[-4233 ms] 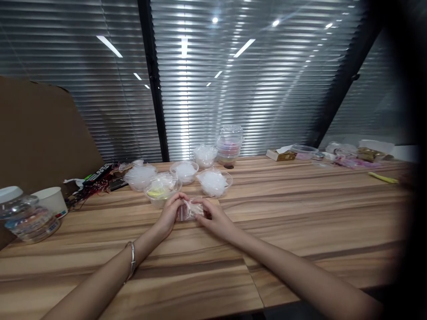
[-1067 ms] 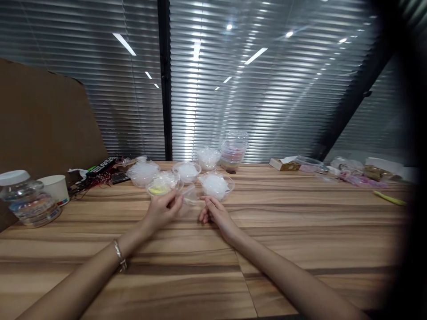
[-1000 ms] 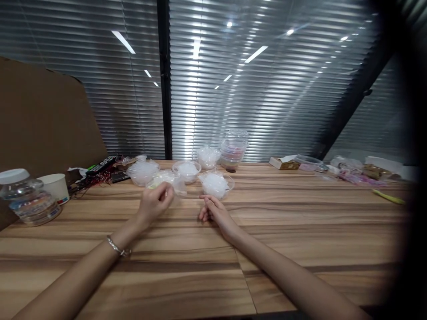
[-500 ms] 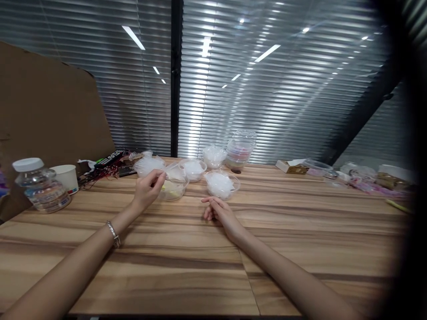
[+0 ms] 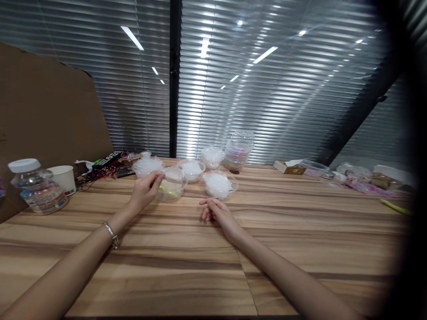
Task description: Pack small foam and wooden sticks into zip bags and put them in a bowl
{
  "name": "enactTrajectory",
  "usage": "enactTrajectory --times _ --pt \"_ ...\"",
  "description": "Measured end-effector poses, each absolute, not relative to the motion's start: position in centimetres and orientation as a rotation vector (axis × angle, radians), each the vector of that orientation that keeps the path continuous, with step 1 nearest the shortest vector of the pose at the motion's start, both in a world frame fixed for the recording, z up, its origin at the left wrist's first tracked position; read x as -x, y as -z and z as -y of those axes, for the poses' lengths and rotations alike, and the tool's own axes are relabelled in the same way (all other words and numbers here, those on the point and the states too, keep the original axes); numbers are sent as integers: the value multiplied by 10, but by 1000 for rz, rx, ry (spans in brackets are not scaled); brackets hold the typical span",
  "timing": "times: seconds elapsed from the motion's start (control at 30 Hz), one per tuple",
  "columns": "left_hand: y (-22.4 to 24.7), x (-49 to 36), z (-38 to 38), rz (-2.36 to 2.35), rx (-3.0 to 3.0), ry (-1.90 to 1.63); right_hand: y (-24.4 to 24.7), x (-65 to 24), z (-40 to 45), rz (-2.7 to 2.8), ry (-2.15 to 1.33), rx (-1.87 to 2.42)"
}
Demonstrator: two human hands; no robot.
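Observation:
My left hand (image 5: 147, 189), with a bracelet on its wrist, is closed in a pinch at the left rim of a clear plastic bowl (image 5: 176, 195). What sits between its thumb and fingers, if anything, is too small to make out. Something yellow-green (image 5: 168, 191) shows low in that bowl. On the wood table, my right hand (image 5: 216, 212) lies loosely open, index finger stretched out and the others half curled, holding nothing visible. Just beyond it stands a clear bowl filled with white, translucent material (image 5: 218, 184). Similar white filling (image 5: 192, 168) is in another bowl behind.
At left stand a lidded clear jar (image 5: 39, 189), a paper cup (image 5: 64, 179), a remote control (image 5: 108, 160) and tangled wires. White plastic heaps (image 5: 148, 166) and stacked clear tubs (image 5: 239, 151) line the back. A small box (image 5: 289, 167) and plastic packaging lie at right.
The view has shifted slightly. My left hand keeps its pinch at the bowl's rim, and the clear material by its fingertips looks different. My right hand stays nearly still.

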State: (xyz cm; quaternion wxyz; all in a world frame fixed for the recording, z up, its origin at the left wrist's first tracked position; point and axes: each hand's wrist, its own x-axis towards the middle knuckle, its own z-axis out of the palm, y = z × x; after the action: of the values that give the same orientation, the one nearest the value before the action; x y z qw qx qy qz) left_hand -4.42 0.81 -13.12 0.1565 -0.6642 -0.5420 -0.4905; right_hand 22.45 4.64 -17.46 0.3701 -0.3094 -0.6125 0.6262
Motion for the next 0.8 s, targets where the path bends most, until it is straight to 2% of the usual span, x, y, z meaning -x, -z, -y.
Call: enactTrajectory --times 0.37,0.8 --pt "141 58 -17 1521 2072 1192 174 -224 -45 1569 -1611 810" --pt "138 56 -20 1372 2218 1247 175 -224 -45 1586 -1634 786"
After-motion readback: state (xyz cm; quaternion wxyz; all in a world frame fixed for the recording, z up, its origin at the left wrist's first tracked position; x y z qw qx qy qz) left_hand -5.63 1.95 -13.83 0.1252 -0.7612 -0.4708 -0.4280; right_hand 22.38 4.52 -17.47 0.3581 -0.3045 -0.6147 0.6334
